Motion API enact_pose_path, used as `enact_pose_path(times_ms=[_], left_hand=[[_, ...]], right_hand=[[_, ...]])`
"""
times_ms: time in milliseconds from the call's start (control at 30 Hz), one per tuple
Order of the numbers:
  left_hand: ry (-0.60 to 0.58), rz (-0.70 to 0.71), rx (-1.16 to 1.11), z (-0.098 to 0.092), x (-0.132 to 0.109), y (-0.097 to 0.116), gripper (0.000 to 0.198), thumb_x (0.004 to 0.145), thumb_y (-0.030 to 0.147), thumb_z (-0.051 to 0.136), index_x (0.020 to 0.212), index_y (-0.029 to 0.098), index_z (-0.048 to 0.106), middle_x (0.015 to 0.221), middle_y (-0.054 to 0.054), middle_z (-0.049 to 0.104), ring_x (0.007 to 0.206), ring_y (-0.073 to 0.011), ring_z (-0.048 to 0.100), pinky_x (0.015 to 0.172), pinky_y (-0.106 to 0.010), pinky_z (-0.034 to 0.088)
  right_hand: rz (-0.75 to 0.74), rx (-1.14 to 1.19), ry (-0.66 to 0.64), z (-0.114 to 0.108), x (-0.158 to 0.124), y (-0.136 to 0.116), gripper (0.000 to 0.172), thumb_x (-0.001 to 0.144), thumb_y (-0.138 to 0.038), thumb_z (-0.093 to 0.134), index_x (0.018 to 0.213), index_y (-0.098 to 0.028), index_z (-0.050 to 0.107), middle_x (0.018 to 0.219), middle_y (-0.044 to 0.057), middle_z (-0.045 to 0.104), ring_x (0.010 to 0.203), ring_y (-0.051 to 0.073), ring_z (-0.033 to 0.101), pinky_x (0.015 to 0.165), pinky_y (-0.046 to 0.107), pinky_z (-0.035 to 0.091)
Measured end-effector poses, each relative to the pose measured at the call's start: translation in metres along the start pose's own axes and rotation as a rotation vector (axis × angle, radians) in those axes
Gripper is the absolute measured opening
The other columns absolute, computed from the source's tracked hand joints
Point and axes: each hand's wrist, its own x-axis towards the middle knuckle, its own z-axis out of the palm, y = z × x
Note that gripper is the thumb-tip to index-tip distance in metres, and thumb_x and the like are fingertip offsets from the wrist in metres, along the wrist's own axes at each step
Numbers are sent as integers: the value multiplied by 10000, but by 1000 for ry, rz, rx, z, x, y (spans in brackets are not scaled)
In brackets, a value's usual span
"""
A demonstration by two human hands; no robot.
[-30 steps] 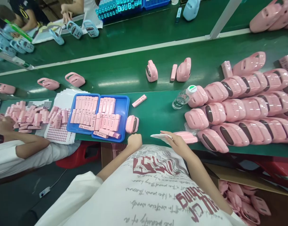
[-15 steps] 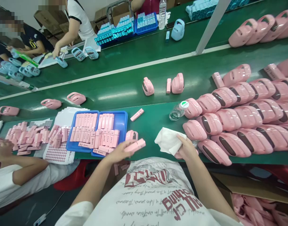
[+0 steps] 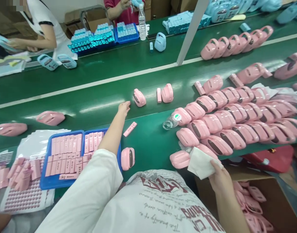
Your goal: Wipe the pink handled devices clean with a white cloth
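My left hand (image 3: 124, 108) is stretched out over the green belt, just left of a pink handled casing (image 3: 139, 97). Its fingers look curled together; what they hold, if anything, is hidden. My right hand (image 3: 220, 176) grips a folded white cloth (image 3: 201, 163) at the table's front edge, beside a pink casing (image 3: 179, 159). Below my left hand a small pink bar (image 3: 130, 128) lies on the table. Another pink casing (image 3: 128, 158) with a dark window stands by the blue tray (image 3: 45, 183), which holds rows of pink bars and is partly covered by my left arm.
Rows of pink casings (image 3: 226, 119) fill the right side, with a clear bottle (image 3: 170, 123) at their left end. A metal post (image 3: 192, 32) rises behind the belt. A cardboard box (image 3: 281, 197) of pink parts is at lower right. Co-workers (image 3: 45, 35) handle blue parts across.
My left hand has moved from the table front, where it held a pink bar, forward onto the belt. My right hand has drawn right with the cloth. The view has turned right.
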Motion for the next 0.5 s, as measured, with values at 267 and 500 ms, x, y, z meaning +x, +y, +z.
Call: enact_pose_path(times_ms=[267,500], left_hand=[[-29,24,70,-19,-19,-26,643,769,150,629,1373,198,417,1178,-115,624,1014,-176,625,888,-307,485],[-102,83,355,-42,-46,-56,391,782,149,669,1166,116,603,1114,-133,645,1040,-226,606,898,-342,484]], right_hand=[[-603,-660,-313,9,-4,17,417,839,-520,548,1029,-187,712,1129,122,711,1154,309,618,1002,471,491],[-1095,-945,-636,7,25,44,437,918,-377,482,1300,-181,563,1315,158,602,1280,311,523,1026,545,465]])
